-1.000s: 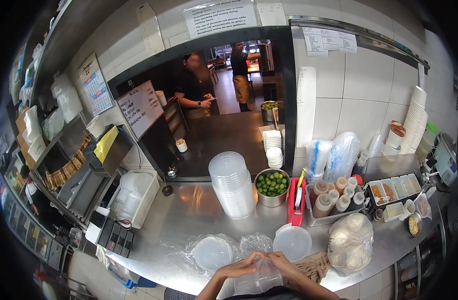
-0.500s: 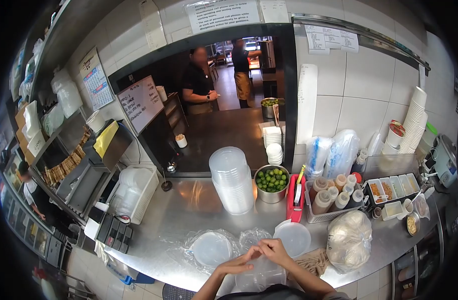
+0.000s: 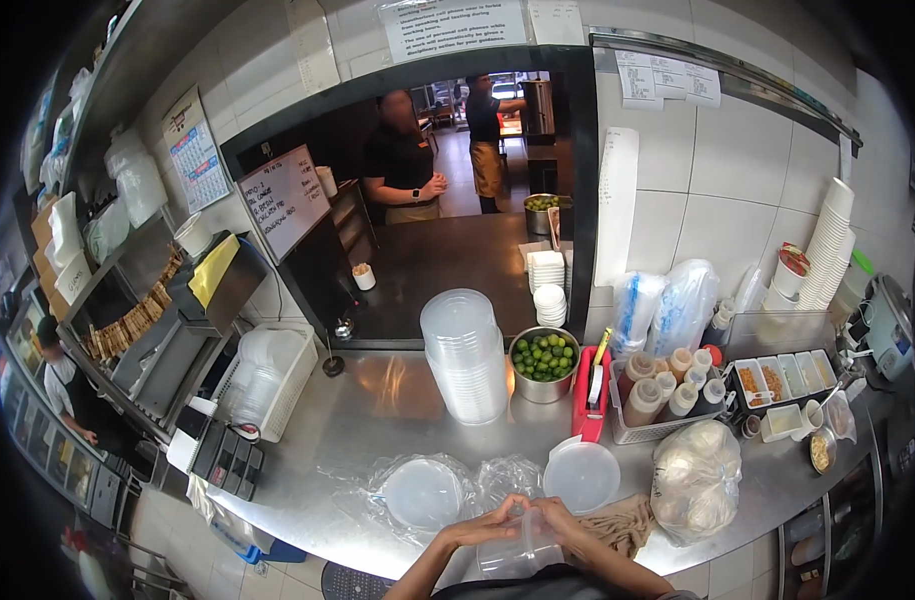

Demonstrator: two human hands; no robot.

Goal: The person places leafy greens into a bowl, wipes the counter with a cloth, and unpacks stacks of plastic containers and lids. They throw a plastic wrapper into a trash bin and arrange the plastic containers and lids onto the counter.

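Note:
A clear plastic container (image 3: 519, 556) is close to my body at the front of the counter. My left hand (image 3: 483, 527) grips its left side near the top. On the other side my right hand (image 3: 557, 520) has its fingers bent around the upper edge. Just beyond my hands lies crumpled clear plastic wrap (image 3: 507, 480). To the left, a round translucent lid (image 3: 422, 494) rests on more clear plastic, and another round lid (image 3: 581, 477) is to the right. A brown cloth (image 3: 617, 525) is bunched beside my right forearm.
Farther back on the steel counter (image 3: 367, 420) are a tall stack of clear tubs (image 3: 464, 360), a pot of limes (image 3: 544, 365), a red tape dispenser (image 3: 590, 402), a basket of squeeze bottles (image 3: 667, 425) and a knotted plastic bag (image 3: 697, 480). Two people stand past the pass-through window.
My hands have drawn slightly apart, with the right one moving rightward and down along the container. The container between them is tilted differently. Beyond the window, one person's hands have shifted.

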